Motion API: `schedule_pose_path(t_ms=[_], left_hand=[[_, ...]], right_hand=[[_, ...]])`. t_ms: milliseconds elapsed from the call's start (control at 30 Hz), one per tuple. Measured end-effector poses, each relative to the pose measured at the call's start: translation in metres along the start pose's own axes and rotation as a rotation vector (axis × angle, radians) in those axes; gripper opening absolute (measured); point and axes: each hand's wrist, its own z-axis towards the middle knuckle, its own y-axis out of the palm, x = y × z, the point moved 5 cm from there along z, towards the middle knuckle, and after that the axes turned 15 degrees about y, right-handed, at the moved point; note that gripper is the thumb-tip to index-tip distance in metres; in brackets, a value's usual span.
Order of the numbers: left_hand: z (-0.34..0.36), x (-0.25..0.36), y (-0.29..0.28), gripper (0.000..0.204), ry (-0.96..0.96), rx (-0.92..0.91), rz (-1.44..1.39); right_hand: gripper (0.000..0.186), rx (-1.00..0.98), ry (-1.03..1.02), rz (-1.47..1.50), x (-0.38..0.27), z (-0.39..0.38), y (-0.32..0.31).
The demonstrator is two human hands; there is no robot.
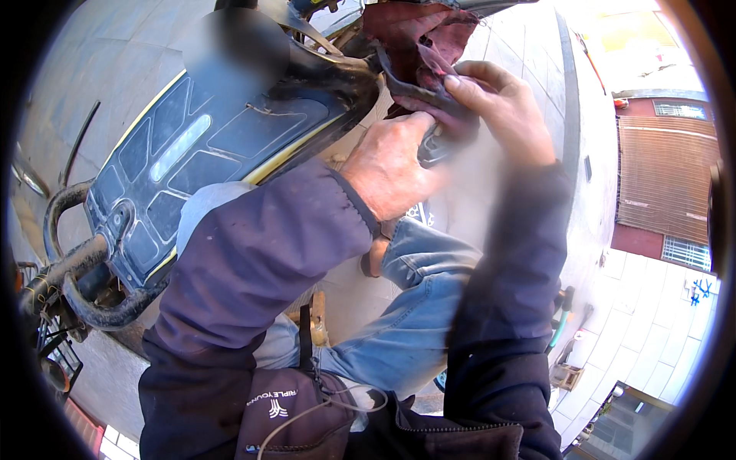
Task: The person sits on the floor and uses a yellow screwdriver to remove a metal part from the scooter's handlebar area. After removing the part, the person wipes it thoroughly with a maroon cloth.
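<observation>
Right hand [502, 107] pinches the dark red cloth [452, 34] between thumb and fingers; left hand [395, 165] curls against its lower edge, grip unclear

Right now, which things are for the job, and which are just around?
For the job: crumpled maroon cloth; right hand pinching it; left hand against it; perhaps the yellow-edged footboard.

Just around: worn waist bag; brown slatted shutter.

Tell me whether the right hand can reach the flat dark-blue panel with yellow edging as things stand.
Probably not directly: the left hand lies between the right hand, busy pinching a crumpled, dark-red, cloth-like sheet, and the panel.
</observation>
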Motion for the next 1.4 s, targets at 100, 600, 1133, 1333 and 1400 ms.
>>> schedule_pose_path(t_ms=[100, 600, 1133, 1333, 1400], left_hand=[[0.000, 0.002, -0.001, 0.037, 0.033, 0.016, -0.009], [0.003, 0.004, 0.003, 0.043, 0.056, -0.010, 0.057], [0.000, -0.004, 0.001, 0.041, -0.012, 0.005, 0.040], [-0.001, -0.008, -0.001, 0.044, -0.039, -0.013, 0.080], [-0.003, -0.013, -0.003, 0.044, -0.042, -0.024, 0.122]], right_hand=[[0.037, -0.160, 0.097, 0.085, 0.008, -0.004, 0.009], [0.032, -0.073, 0.196, 0.153, 0.019, 0.045, 0.009], [0.035, -0.017, 0.227, -0.034, 0.013, 0.021, 0.017], [0.025, -0.340, 0.090, 0.014, 0.017, 0.012, 0.013], [0.024, -0.511, 0.120, -0.122, 0.017, 0.002, 0.018]])
